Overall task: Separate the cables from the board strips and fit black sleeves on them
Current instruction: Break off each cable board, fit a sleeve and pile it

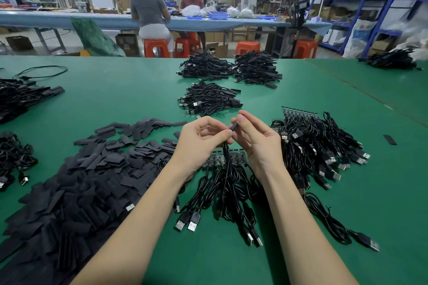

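Observation:
My left hand (pixel 199 141) pinches a black cable (pixel 226 159) near its upper end, a little above the green table. My right hand (pixel 257 139) pinches a small black sleeve (pixel 234 126) at that cable's tip, between thumb and forefinger. The cable hangs down to a bundle of USB cables (pixel 222 194) soldered to a green board strip (pixel 228 157) under my hands. A large heap of flat black sleeves (pixel 92 169) spreads to the left. A second board strip with cables (pixel 319 143) lies to the right.
Piles of sleeved cables (pixel 210 98) lie further back, with two more (pixel 231 68) near the green table's (pixel 129 95) far edge. More cable piles sit at the left edge (pixel 16 97). One loose sleeve (pixel 389 139) lies far right. Two people work at a distant bench.

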Motion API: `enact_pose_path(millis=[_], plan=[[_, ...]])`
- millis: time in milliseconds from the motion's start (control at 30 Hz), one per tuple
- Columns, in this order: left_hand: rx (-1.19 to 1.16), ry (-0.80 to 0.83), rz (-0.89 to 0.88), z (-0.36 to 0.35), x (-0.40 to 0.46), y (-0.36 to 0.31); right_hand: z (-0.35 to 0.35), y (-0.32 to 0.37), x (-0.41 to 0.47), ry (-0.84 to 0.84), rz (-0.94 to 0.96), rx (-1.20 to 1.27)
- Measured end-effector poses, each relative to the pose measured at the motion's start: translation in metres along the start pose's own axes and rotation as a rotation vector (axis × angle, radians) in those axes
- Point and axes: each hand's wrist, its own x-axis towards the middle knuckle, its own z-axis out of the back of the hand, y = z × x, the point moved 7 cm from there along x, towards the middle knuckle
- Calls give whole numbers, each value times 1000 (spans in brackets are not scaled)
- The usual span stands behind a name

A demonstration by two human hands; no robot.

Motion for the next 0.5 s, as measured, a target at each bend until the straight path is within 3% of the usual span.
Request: enact_pose_path(millis=[200,367,500], plan=[[85,2,51,0,3,3,1,0,1,-83,-24,70],[258,254,262,-6,0,21,14,14,5,-254,20,203],[286,245,228,-9,-1,15,18,19,5,-306,62,205]])
